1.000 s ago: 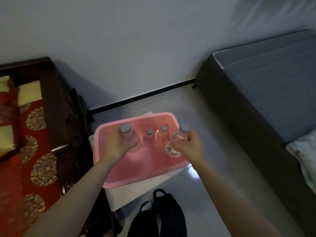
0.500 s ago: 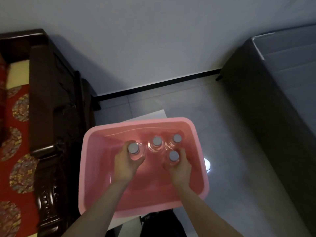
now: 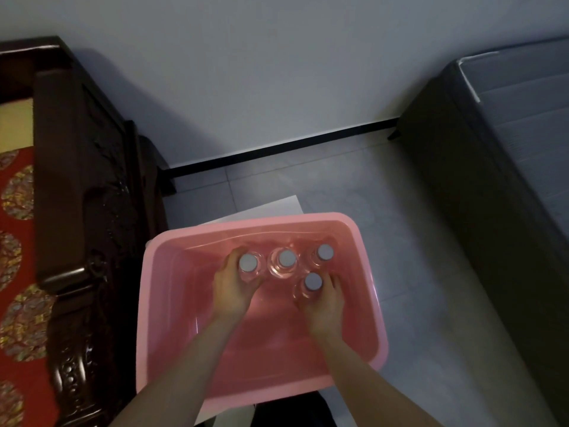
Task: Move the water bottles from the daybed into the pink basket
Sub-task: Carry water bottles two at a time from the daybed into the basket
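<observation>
While both arms reach into the pink basket (image 3: 160, 303), the left hand (image 3: 231, 291) curls round the left bottle (image 3: 248, 262) and the right hand (image 3: 323, 303) round the right bottle (image 3: 313, 282), both upright; 2 free bottles (image 3: 287, 258) (image 3: 325, 252) stand just beyond the grips.
</observation>
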